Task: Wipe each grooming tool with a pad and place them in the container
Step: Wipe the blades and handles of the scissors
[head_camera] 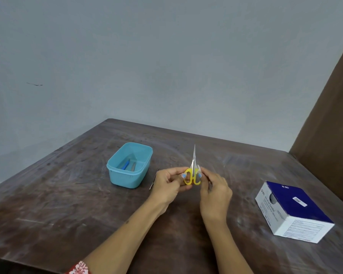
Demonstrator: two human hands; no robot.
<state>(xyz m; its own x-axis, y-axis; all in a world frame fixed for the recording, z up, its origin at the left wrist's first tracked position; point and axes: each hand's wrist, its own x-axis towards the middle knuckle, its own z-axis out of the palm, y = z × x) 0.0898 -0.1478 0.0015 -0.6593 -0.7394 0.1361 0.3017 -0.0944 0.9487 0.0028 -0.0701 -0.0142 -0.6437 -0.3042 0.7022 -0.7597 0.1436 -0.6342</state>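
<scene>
Yellow-handled scissors (192,171) stand upright above the middle of the table (71,204), the closed steel blades pointing up and away from the person, the two finger loops at the bottom. The left hand (169,186) pinches the left loop, its fingers curled closed around the handle, thumb toward the centre. The right hand (214,191) presses a small pale pad (198,168) against the scissors just where blades meet handles; its grip is closed on the pad, fingertips touching the right loop.

Just left of the left hand, a thin metal tool, likely tweezers (153,179), lies on the table, partly hidden behind the hand. Further left sits a light blue plastic container (141,176), open, rectangular with rounded corners. Inside it lie a blue-handled tool (126,165) and a slim grey one (133,167), side by side on the bottom; their exact kind is too small to tell.

Well to the right, near the table edge, a white and dark blue box of alcohol swabs (293,210) rests on its side. A patterned red and white sleeve (78,268) shows at the bottom of the view on the left arm. Behind the table is a pale grey wall (146,56).
</scene>
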